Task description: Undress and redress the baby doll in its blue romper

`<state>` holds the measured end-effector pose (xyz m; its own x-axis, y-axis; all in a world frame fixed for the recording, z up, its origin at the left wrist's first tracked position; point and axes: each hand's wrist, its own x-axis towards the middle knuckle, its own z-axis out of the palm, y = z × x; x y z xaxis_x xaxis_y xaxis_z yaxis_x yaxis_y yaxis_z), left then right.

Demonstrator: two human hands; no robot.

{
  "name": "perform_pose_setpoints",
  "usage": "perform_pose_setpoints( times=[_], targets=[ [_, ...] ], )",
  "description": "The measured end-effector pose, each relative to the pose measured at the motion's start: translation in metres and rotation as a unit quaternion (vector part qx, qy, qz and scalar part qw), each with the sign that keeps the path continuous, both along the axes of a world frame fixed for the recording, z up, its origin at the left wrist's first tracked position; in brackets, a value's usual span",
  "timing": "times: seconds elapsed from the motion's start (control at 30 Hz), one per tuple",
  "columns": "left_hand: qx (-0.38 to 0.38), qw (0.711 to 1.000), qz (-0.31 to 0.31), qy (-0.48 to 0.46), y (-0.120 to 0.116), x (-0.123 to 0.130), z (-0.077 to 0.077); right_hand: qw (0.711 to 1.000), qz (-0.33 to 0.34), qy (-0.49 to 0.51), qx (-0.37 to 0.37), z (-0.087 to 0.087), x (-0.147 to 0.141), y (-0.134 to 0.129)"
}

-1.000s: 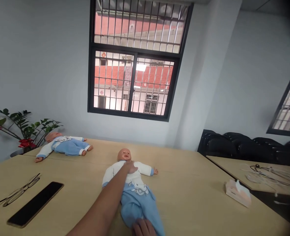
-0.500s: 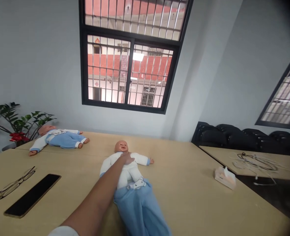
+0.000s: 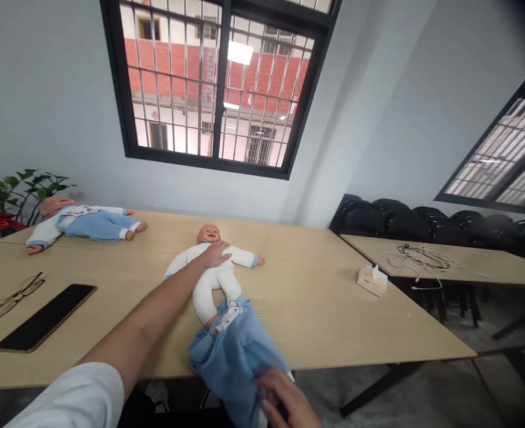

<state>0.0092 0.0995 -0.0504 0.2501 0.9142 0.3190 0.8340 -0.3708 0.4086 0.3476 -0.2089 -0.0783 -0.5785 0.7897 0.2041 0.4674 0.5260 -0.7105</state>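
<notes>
Bracing doll (image 3: 221, 276) on table (image 3: 307, 291) w/ spread L hand (image 3: 216, 254); touching blue trousers (image 3: 238, 353) over table's near edge w/ R hand (image 3: 289, 397), can't tell if gripped (blur). Slid hips-to-feet since 1 s ago, nearly off.

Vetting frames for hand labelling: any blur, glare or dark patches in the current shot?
Head view: right hand blurred, left hand sharper. Head view: bright white reflection on the middle window, probably a ceiling light. Head view: top-right corner falls to black; window frame leans, suggesting camera tilt or lens distortion.
</notes>
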Motion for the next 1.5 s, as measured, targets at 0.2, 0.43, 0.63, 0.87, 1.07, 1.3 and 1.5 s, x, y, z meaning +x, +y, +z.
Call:
perform_pose_setpoints(
  times=[0.2, 0.43, 0.63, 0.87, 1.07, 1.3, 1.5],
  targets=[
    [0.067, 0.996, -0.022, -0.060, -0.102, -0.012, 0.004, 0.995, -0.098, 0.002, 0.028, 0.022, -0.039, 0.073],
    [0.026, 0.992, -0.114, -0.052, -0.246, 0.000, -0.035, 0.990, -0.107, -0.038, -0.078, 0.003, -0.049, 0.094],
    [0.040, 0.988, -0.147, -0.031, -0.293, 0.015, -0.063, 0.983, -0.154, -0.039, -0.091, -0.004, -0.021, 0.044],
    [0.036, 0.991, -0.108, -0.068, -0.315, 0.028, -0.088, 0.987, -0.094, -0.064, -0.113, -0.019, -0.010, 0.000],
    [-0.005, 0.986, -0.169, 0.006, -0.321, 0.033, -0.082, 0.985, -0.072, -0.068, -0.140, -0.016, -0.006, -0.015],
    [-0.033, 0.947, -0.259, -0.186, -0.342, 0.043, -0.033, 0.994, -0.019, 0.032, -0.106, 0.012, -0.004, -0.015],
    [-0.135, 0.937, -0.178, -0.268, -0.328, 0.026, 0.008, 0.961, -0.016, 0.217, -0.170, 0.010, -0.031, 0.007]
  ],
)
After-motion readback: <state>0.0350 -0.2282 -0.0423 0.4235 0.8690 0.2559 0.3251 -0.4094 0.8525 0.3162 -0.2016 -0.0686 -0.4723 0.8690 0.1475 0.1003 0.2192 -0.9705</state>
